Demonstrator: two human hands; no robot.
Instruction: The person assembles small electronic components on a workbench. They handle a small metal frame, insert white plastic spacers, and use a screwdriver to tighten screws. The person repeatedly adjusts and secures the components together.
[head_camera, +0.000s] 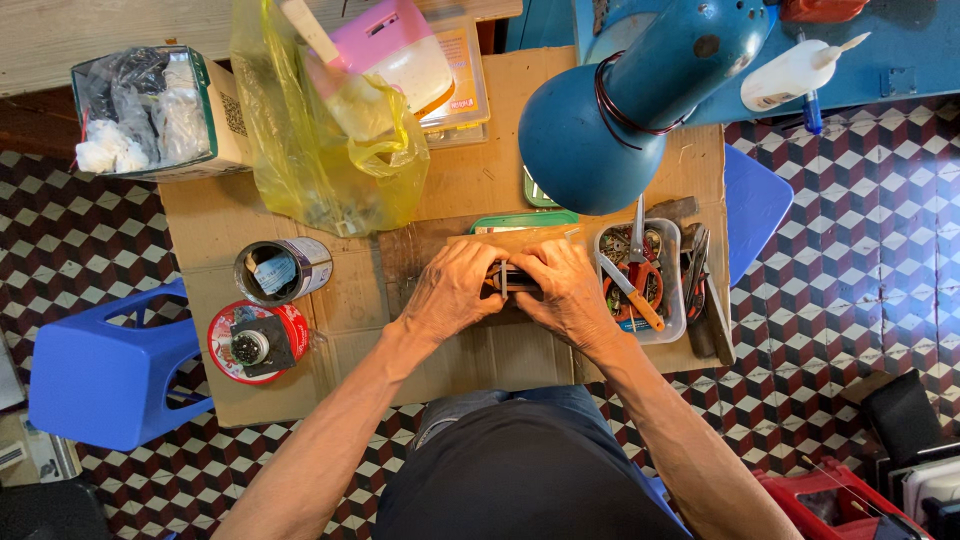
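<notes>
My left hand (452, 290) and my right hand (566, 288) meet over a small dark object (507, 279) on the cardboard-covered table (440, 190). Both hands grip it from either side with fingers curled. Most of the object is hidden by my fingers, so its kind is unclear. A thin light strip crosses it between my thumbs.
A blue lamp (620, 100) hangs above the table's back right. A clear tray of tools (640, 280) sits right of my hands. Two open tins (270, 310) stand left. A yellow plastic bag (330, 140), a box (150, 110) and blue stools (110, 370) surround the table.
</notes>
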